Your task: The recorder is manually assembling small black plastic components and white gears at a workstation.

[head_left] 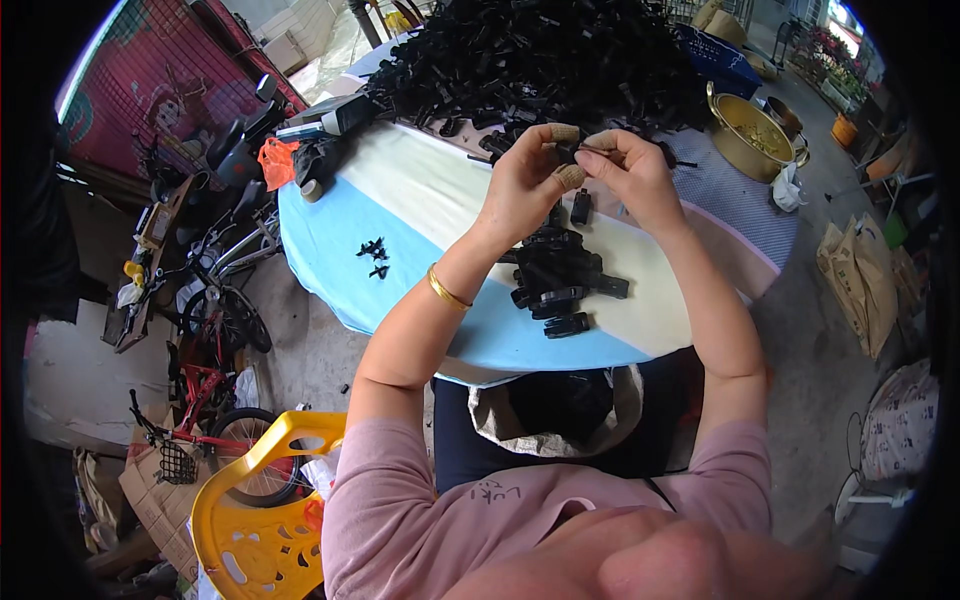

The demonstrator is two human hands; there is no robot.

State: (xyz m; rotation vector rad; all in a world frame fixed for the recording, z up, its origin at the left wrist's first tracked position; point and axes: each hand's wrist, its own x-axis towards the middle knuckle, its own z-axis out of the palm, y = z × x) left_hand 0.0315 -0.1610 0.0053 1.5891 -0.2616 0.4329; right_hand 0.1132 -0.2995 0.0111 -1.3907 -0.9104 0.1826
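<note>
My left hand (pixel 522 190), with tan wraps on its thumb and a finger, is closed around a small black plastic part (pixel 568 152), mostly hidden by the fingers. Close beside it, my right hand (pixel 640 185) pinches a thin dark piece against that part; its exact kind is too small to make out. Below both hands lies a small heap of black plastic parts (pixel 560 265) on the striped tablecloth (pixel 400 190). One loose black part (pixel 581 207) sits just above this heap. A few tiny black pieces (pixel 373 255) lie apart on the blue stripe to the left.
A large mound of black parts (pixel 530 60) covers the table's far side. A brass-coloured pot (pixel 750 135) stands at the right edge, near a blue box (pixel 718 60). An open sack (pixel 485 415) rests at my lap. A yellow chair (pixel 225 510) and bicycles (pixel 215 375) are left.
</note>
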